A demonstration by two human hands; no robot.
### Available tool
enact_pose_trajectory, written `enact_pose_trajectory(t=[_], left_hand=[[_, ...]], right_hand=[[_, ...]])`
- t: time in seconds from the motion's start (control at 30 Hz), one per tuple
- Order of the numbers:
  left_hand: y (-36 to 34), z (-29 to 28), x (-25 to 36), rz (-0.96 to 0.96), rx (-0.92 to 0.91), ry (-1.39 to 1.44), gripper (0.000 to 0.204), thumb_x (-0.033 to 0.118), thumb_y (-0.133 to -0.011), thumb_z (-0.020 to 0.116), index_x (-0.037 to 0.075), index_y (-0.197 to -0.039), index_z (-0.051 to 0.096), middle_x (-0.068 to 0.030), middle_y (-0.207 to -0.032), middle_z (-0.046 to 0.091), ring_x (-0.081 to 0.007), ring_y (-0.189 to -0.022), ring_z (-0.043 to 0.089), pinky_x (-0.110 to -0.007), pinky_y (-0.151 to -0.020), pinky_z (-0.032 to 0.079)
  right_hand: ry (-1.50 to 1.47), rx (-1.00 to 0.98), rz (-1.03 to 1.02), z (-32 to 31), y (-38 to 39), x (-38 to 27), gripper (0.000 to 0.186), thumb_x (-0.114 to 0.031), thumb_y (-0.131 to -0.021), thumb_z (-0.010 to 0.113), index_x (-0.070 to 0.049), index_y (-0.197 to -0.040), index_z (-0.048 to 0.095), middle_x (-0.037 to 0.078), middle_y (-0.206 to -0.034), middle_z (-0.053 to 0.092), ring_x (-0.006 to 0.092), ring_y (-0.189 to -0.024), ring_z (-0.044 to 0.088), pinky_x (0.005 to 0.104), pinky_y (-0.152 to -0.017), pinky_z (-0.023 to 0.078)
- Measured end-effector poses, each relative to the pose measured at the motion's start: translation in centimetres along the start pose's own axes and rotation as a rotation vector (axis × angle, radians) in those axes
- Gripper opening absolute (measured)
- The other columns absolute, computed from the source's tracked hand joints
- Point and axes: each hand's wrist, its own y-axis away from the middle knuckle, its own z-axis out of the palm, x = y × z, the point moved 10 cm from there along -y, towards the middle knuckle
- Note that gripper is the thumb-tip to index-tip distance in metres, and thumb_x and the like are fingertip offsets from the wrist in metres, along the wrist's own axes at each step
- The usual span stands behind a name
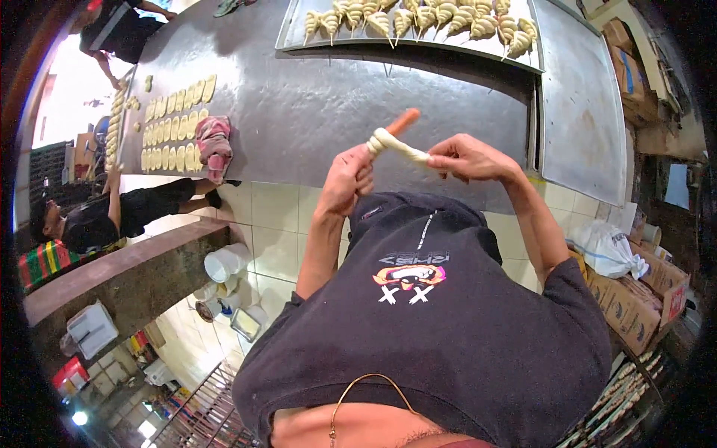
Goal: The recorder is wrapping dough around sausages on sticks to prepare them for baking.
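Two hands' grip closed on sausage (404,121), dough strip (399,146) between left hand (348,178), right hand (469,158)

We see a wide bare stretch of the steel table (321,112) ahead of our hands. Beyond it, the tray (299,33) of wrapped sausages blocks the far edge; a second tray (582,112) walls off the right, and dough pieces (175,131) with a cloth (215,145) crowd the left.
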Motion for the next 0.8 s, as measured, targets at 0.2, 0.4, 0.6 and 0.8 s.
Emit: enact_pose_trajectory(t=[0.2,0.4,0.6,0.8], left_hand=[[1.3,3.8,-2.3,0.159,-0.020,-1.010,0.027,0.020,-0.099,0.054,0.002,-0.078,0.056,0.0085,-0.065,0.038,-0.0050,-0.063,0.034,-0.026,-0.054,0.029],[0.3,-0.7,-0.2,0.033,0.076,-0.218,0.030,0.022,-0.102,0.050,0.010,-0.075,0.054,0.0082,-0.062,0.038,-0.0026,-0.055,0.032,-0.023,-0.048,0.027],[3.2,6.1,0.2,0.263,-0.159,-0.890,0.022,0.014,-0.098,0.054,0.001,-0.080,0.055,-0.0005,-0.059,0.043,-0.0112,-0.057,0.038,-0.029,-0.051,0.032],[1.9,-0.7,2.1,0.336,0.270,-0.669,0.027,0.018,-0.101,0.052,0.003,-0.079,0.052,0.0018,-0.060,0.043,-0.0083,-0.054,0.037,-0.028,-0.049,0.031]], right_hand=[[0.143,0.245,-0.213,-3.0,-0.5,-4.5,0.033,-0.031,-0.090,0.068,0.001,-0.092,0.073,0.006,-0.065,0.061,0.0135,-0.056,0.054,0.0333,-0.054,0.046],[-0.274,0.049,-0.192,-0.2,0.9,-3.0,0.024,-0.022,-0.091,0.068,0.000,-0.099,0.075,0.001,-0.067,0.064,0.0062,-0.059,0.056,0.0236,-0.052,0.044],[0.013,0.246,-0.092,-3.5,-0.2,-3.8,0.020,-0.015,-0.084,0.071,0.003,-0.089,0.074,0.003,-0.064,0.063,0.0079,-0.054,0.054,0.0247,-0.048,0.044],[0.224,0.360,-0.383,-1.9,2.7,-8.1,0.022,-0.017,-0.084,0.074,-0.003,-0.102,0.075,0.003,-0.070,0.066,0.0100,-0.065,0.060,0.0281,-0.060,0.050]])
